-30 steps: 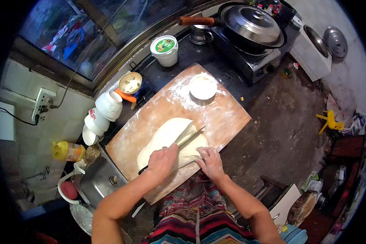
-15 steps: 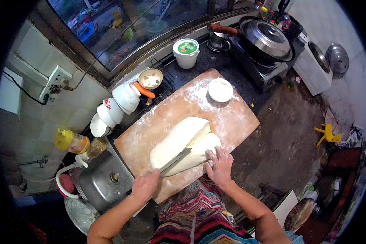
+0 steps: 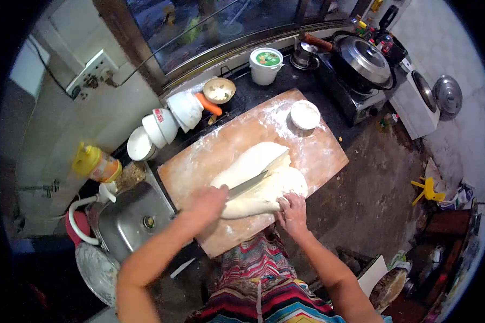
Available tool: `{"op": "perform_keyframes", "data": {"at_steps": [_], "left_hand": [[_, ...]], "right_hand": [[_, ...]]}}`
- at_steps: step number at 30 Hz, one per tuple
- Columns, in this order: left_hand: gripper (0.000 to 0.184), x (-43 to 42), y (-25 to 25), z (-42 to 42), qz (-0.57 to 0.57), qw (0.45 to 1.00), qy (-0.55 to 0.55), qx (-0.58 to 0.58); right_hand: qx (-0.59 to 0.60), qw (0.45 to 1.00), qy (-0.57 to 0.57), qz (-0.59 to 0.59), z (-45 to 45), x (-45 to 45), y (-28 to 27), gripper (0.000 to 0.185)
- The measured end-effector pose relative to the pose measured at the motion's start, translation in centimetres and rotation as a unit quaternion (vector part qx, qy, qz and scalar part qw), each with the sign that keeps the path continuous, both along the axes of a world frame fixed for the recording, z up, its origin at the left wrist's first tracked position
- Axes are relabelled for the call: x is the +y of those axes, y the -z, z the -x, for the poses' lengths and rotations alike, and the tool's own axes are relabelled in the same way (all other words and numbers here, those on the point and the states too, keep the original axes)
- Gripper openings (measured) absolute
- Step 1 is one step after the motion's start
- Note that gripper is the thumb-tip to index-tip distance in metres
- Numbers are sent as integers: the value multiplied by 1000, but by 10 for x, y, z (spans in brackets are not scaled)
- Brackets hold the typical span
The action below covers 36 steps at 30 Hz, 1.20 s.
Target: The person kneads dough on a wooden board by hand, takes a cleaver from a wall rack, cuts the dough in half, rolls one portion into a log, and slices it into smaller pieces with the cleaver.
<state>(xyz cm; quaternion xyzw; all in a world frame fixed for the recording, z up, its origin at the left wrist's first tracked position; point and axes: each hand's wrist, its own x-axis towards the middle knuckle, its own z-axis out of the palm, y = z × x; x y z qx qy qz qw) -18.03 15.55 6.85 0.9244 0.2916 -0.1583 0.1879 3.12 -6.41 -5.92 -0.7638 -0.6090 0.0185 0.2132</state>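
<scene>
A large pale slab of dough lies on the floured wooden board, split lengthwise by a long cut. My left hand, slightly blurred, is closed round the handle of a knife. Its dark blade lies in the cut, pointing up and to the right. At the near right end of the dough, my right hand grips the edge with bent fingers. The near part of the dough is spread away from the far part, showing a rough, yellowish inner face.
On the board stands a white bowl of flour. Behind are a lidded white tub, stacked bowls, a carrot and a small bowl. A sink is at left, a lidded pan at back right.
My left hand has moved the knife forward along the cut. The near part of the dough has opened outward, widening the gap. The camera view has shifted.
</scene>
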Motion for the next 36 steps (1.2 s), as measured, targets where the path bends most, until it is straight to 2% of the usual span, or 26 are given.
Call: {"op": "perform_keyframes", "data": {"at_steps": [1,4,8,10,12,16,17,20,21,24,26,28,31,32,34,36], "left_hand": [[16,1,-42,11,12,1000,8,28],[15,-14,-49,70,8,999,-13,46],[17,-34,13,119,7,997,-60,52],[19,-38,43,119,5,995,-89,41],[20,-32,65,104,-4,997,-74,25],[22,-31,93,109,-5,997,-78,9],[23,-31,83,107,9,996,-91,15],[26,-36,10,107,31,992,-116,38],[28,-40,-16,107,24,992,-113,46],[27,-44,-47,72,26,994,-98,34],[24,-50,-44,30,21,997,-73,9],[20,-48,-8,-23,-3,999,-29,-26],[18,-49,27,-92,-21,997,14,-71],[19,-47,33,-103,-24,998,19,-55],[20,-45,41,-112,-28,999,27,-18],[21,-44,28,-93,-35,999,15,-22]], "right_hand": [[1,1000,-2,-2,0,-4,6,53],[25,999,-8,-24,0,-5,6,52],[42,999,-2,-31,0,-8,5,52],[45,998,3,-45,3,-10,10,51],[40,999,7,-31,8,-15,11,49],[62,998,-20,11,10,-25,3,49],[73,996,-34,29,3,-29,-1,50],[136,986,-86,41,-15,-42,-9,53],[219,974,-61,16,-17,-48,-8,54],[296,934,145,-137,-17,-36,-14,59],[240,955,144,-102,-25,-27,-25,60],[138,982,120,-54,-37,-15,-33,61],[109,991,62,55,-50,1,-18,60],[90,992,33,87,-52,6,-14,60],[123,987,59,89,-51,9,-10,61],[143,983,75,91,-51,12,-18,59]]}}
